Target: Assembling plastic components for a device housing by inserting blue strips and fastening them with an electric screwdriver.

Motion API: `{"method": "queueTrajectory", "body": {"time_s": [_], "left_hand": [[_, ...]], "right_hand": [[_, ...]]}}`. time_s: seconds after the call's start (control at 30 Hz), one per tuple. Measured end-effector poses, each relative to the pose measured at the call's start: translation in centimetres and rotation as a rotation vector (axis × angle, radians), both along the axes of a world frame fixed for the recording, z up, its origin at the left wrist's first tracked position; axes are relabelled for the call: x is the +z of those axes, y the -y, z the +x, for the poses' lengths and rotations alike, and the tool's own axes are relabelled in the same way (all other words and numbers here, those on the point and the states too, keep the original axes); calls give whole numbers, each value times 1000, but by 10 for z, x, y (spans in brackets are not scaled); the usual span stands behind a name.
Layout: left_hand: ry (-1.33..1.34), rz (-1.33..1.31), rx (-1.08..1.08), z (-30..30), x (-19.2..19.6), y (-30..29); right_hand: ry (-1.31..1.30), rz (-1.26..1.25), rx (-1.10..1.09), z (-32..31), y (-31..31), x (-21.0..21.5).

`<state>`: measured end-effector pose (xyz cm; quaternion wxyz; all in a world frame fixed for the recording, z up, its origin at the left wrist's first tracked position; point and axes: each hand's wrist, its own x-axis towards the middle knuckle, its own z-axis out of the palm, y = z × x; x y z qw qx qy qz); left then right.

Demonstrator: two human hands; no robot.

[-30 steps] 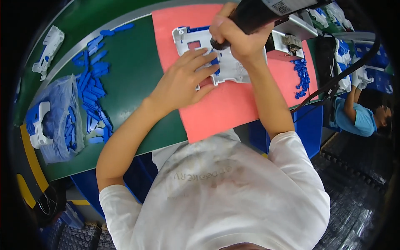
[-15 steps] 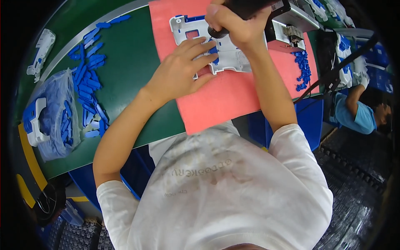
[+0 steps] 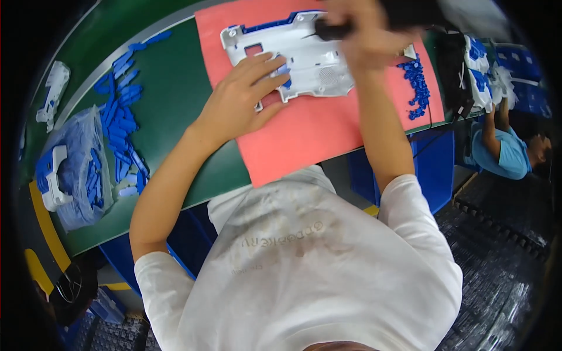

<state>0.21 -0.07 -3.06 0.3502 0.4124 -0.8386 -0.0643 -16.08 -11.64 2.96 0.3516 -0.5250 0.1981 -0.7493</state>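
Observation:
A white plastic housing shell (image 3: 307, 58) with a blue strip along its far edge lies on the pink mat (image 3: 319, 128). My left hand (image 3: 237, 96) rests on its left part with fingers spread, next to a small blue piece (image 3: 283, 76) set in the shell. The fingers partly cover that piece. Above the shell's right side, my right hand (image 3: 369, 47), smeared by motion, is closed around a black electric screwdriver (image 3: 404, 14). The tool's tip points left and is apart from the shell.
Small blue parts (image 3: 417, 88) lie on the mat's right side. Long blue pieces (image 3: 120, 117) cover the green table at left, beside a plastic bag (image 3: 79, 175) of blue pieces. A white-and-blue part (image 3: 54, 175) rests against the bag. A person (image 3: 500, 146) works at far right.
My right hand has lifted the screwdriver off the blue piece and swung it to the right. My left hand stays on the shell. The whole view has shifted slightly.

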Motion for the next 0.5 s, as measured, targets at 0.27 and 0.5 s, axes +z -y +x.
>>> {"method": "queueTrajectory", "body": {"time_s": [0.27, 0.5], "left_hand": [[-14, 70, 10, -10, 14, -4], [-23, 100, 32, -8, 14, -3]], "right_hand": [[-41, -177, 24, -135, 12, 60], [-332, -227, -183, -140, 33, 29]]}}
